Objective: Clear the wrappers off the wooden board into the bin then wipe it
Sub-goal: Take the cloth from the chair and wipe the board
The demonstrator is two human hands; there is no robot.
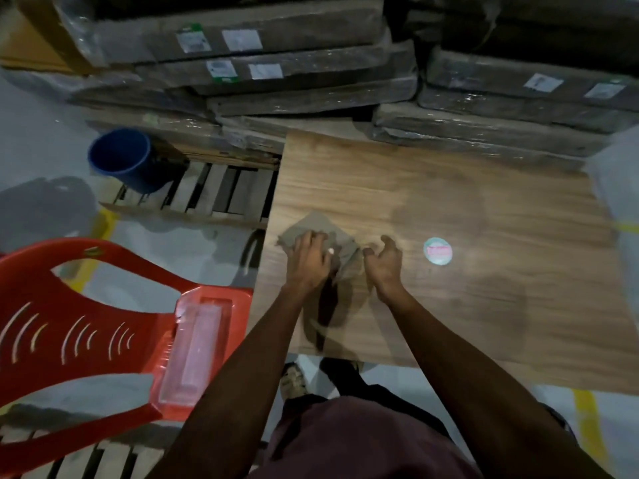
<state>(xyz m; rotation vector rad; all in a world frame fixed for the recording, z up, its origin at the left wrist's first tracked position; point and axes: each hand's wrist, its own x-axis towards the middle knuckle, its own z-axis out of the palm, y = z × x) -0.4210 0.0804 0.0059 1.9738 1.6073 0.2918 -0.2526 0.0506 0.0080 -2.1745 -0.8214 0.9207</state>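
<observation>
A wide wooden board lies in front of me. On its left part sits a grey-brown cloth, with my left hand lying on top of it, fingers spread over the fabric. Just to the right, my right hand hovers over the cloth's right edge, its fingers loosely curled and holding nothing that I can make out. A round pale-green lid or wrapper with a red label lies on the board to the right of my hands. A blue bin stands on the floor at the far left.
A red plastic chair stands at my left with a clear plastic tray on its seat. Wrapped flat packages are stacked behind the board. A wooden pallet lies between bin and board. A white bag sits at the right edge.
</observation>
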